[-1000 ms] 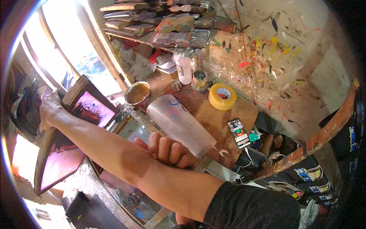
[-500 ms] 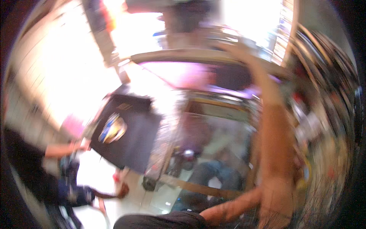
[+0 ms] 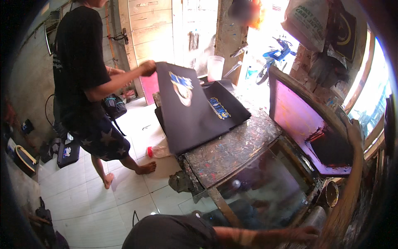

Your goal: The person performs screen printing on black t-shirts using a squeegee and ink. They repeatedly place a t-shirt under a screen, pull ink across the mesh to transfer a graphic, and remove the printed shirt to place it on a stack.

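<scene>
- The right hand (image 3: pixel 354 132) is clasping the raised edge of the screen (image 3: pixel 290 112), which is tilting up at the right side of the glass-topped table (image 3: pixel 257 199).
- The left hand (image 3: pixel 306 235) is hovering by the table's near right corner, loosely curled and well apart from the right; whether it is touching anything, I cannot tell.
- A bowl (image 3: pixel 330 194) is sitting just right of the table.
- Beyond the table's far left, a co-worker's hand (image 3: pixel 148 68) is lifting a black sheet (image 3: pixel 182 124).
- Since half a second ago, a second printed sheet (image 3: pixel 232 103) is coming into view behind it; sheet handling seems to be running while the screen is staying up.
</scene>
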Demonstrator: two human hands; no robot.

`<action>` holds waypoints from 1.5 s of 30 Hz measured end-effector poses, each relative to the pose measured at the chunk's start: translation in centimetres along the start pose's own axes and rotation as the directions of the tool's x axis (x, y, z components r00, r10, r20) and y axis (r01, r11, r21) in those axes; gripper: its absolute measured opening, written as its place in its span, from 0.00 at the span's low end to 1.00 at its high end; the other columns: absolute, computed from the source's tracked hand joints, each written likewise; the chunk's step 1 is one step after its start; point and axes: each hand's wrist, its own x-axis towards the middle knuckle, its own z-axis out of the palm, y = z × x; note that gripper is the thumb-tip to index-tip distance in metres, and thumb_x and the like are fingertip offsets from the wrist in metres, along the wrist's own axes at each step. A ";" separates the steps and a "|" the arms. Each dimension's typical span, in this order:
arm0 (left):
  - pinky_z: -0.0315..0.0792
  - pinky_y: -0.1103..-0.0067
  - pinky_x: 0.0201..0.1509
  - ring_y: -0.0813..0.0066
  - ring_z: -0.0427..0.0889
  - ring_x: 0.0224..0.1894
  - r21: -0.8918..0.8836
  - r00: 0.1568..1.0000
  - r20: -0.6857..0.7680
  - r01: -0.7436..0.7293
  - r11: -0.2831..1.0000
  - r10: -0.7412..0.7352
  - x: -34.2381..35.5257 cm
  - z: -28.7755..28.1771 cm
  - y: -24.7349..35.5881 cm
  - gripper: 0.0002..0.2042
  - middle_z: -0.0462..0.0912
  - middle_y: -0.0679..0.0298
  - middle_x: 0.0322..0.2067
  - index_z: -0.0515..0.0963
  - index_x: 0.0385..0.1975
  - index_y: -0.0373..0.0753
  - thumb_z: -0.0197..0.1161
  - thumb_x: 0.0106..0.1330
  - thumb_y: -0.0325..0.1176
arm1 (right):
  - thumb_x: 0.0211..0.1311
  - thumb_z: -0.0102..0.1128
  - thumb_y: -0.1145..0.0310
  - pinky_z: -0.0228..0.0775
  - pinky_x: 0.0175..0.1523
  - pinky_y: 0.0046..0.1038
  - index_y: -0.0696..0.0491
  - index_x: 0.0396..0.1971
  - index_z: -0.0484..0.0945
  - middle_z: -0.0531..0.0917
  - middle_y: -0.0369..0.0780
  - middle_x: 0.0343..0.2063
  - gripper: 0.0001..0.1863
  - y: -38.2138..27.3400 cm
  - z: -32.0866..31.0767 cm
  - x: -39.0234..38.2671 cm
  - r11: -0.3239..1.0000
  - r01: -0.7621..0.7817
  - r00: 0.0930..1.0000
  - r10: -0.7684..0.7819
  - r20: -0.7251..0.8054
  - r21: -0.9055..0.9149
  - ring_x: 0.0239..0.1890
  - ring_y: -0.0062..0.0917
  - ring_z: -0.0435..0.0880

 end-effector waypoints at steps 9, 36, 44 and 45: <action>0.76 0.61 0.57 0.51 0.78 0.54 0.448 0.494 -0.845 0.863 0.233 -0.206 -21.2 -37.9 -20.1 0.31 0.79 0.51 0.46 0.75 0.44 0.38 0.78 0.53 0.57 | 0.60 0.56 0.28 0.61 0.71 0.40 0.69 0.62 0.74 0.78 0.60 0.61 0.53 -0.1 2.2 1.3 0.999 0.002 0.999 -0.004 0.048 0.036 0.66 0.47 0.76; 0.76 0.55 0.34 0.41 0.85 0.31 0.064 0.850 -0.086 0.525 0.849 -0.519 -9.4 -11.8 -13.6 0.12 0.85 0.44 0.28 0.73 0.45 0.34 0.61 0.68 0.34 | 0.65 0.47 0.26 0.73 0.46 0.46 0.43 0.37 0.90 0.84 0.53 0.26 0.36 -1.0 1.7 0.7 0.931 0.354 0.935 -0.356 0.000 -0.086 0.34 0.44 0.86; 0.71 0.50 0.58 0.43 0.76 0.61 0.318 0.977 0.209 -0.033 0.947 -0.036 1.2 8.1 1.8 0.22 0.78 0.46 0.59 0.74 0.58 0.40 0.58 0.73 0.48 | 0.62 0.47 0.24 0.74 0.55 0.47 0.56 0.29 0.88 0.89 0.55 0.36 0.45 -1.6 0.7 -2.6 0.983 0.183 0.983 -0.184 -0.027 -0.017 0.42 0.46 0.89; 0.64 0.47 0.68 0.46 0.71 0.69 0.339 0.931 0.231 -0.350 0.873 0.283 0.9 12.4 3.3 0.24 0.76 0.50 0.62 0.75 0.61 0.42 0.57 0.73 0.52 | 0.62 0.47 0.24 0.74 0.55 0.47 0.56 0.29 0.88 0.88 0.55 0.36 0.44 -1.6 0.6 -2.2 0.982 0.188 0.982 -0.188 -0.012 -0.013 0.42 0.46 0.89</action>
